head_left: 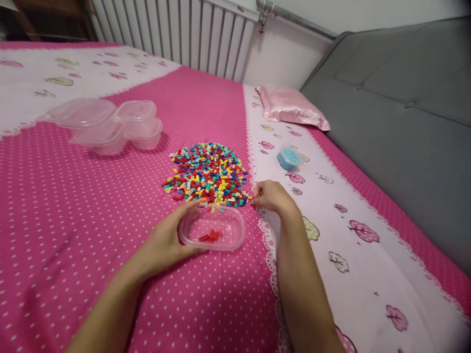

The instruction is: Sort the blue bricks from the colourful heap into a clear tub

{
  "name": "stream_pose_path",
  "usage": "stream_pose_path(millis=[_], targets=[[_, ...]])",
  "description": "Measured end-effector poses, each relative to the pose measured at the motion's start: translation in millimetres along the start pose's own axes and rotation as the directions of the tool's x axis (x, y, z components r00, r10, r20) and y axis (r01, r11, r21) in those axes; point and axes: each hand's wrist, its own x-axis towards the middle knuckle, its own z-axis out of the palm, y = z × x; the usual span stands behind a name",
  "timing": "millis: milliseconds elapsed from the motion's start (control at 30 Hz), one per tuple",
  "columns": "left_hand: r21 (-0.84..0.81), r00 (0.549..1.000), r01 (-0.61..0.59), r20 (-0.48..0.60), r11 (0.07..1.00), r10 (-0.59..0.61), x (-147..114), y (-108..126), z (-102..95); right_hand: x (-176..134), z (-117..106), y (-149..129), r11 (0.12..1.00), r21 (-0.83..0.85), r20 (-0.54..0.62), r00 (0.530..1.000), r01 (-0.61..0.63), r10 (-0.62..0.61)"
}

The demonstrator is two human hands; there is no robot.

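Note:
My left hand (170,235) is wrapped around the left side of a clear plastic container (241,234), its thumb at the far rim. Inside lie several small red toy bricks (211,237). Just beyond the container spreads a heap of tiny multicoloured toy bricks (209,171) in red, yellow, blue, green and white. At the heap's right edge, my right hand (271,197) is closed in a pinch, with a bit of red showing at the fingertips that looks like a small brick. The fingers partly hide it.
Stacked clear containers (103,122) stand at the left on the pink dotted bedspread (165,304). To the right is a lidded container of light-blue pieces (289,158). A pink satin pillow (292,107) lies near the grey headboard (390,98). A white radiator (176,34) runs along the back.

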Motion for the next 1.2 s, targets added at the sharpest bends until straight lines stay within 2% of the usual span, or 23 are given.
stream_pose_path(millis=[67, 133, 233, 300, 367, 400, 467, 500, 567, 633, 700, 767, 933, 1200], targets=[[-0.005, 1.0, -0.008, -0.008, 1.0, 0.008, 0, 0, 1.0, -7, -6, -3, 0.994, 0.087, -0.084, 0.995, 0.06, -0.052], [-0.012, 1.0, -0.012, -0.015, 1.0, 0.012, 1, 0, 1.8, -18, -13, -9, 0.951, 0.227, -0.107, 0.976, 0.208, -0.188], [-0.011, 1.0, -0.023, -0.021, 1.0, 0.023, 0, 0, 2.3, -37, -21, -23, 0.806, 0.443, -0.014, 0.902, 0.393, -0.432], [-0.004, 0.999, -0.035, -0.021, 0.999, 0.035, 0, 0, 2.2, -48, -25, -31, 0.738, 0.525, 0.048, 0.851, 0.424, -0.523], [-0.001, 0.999, -0.05, -0.012, 0.999, 0.05, -1, -1, 2.1, -52, -26, -36, 0.707, 0.574, 0.078, 0.833, 0.412, -0.548], [0.0, 0.999, -0.052, -0.008, 0.999, 0.052, -1, -2, 2.1, -51, -25, -35, 0.704, 0.587, 0.058, 0.847, 0.4, -0.529], [-0.005, 0.999, -0.053, -0.002, 0.999, 0.053, -1, -3, 2.4, -42, -21, -31, 0.735, 0.569, -0.059, 0.91, 0.369, -0.411], [-0.012, 0.999, -0.05, -0.001, 0.999, 0.05, -1, -4, 2.6, -35, -17, -27, 0.777, 0.529, -0.14, 0.938, 0.342, -0.318], [-0.028, 0.999, -0.04, -0.004, 0.999, 0.04, 0, -6, 3.0, -19, -8, -18, 0.903, 0.37, -0.265, 0.956, 0.219, -0.123], [-0.042, 1.0, -0.031, -0.004, 0.999, 0.031, 0, -7, 3.3, -3, 2, -10, 0.98, 0.199, -0.28, 0.96, 0.026, 0.031], [-0.049, 1.0, -0.025, 0.0, 0.998, 0.025, -1, -9, 3.5, 8, 12, -5, 0.991, 0.109, -0.233, 0.967, -0.077, 0.101], [-0.052, 1.0, -0.027, 0.006, 0.998, 0.027, -1, -10, 3.6, 15, 19, -3, 0.993, 0.084, -0.184, 0.978, -0.086, 0.1], [-0.067, 1.0, -0.02, 0.006, 0.998, 0.02, -1, -7, 4.0, 24, 30, 0, 0.995, 0.096, -0.125, 0.992, 0.012, 0.0], [-0.05, 1.0, -0.015, -0.003, 0.999, 0.015, 0, -5, 3.6, 28, 35, 3, 0.997, 0.071, -0.135, 0.99, -0.023, 0.033]])
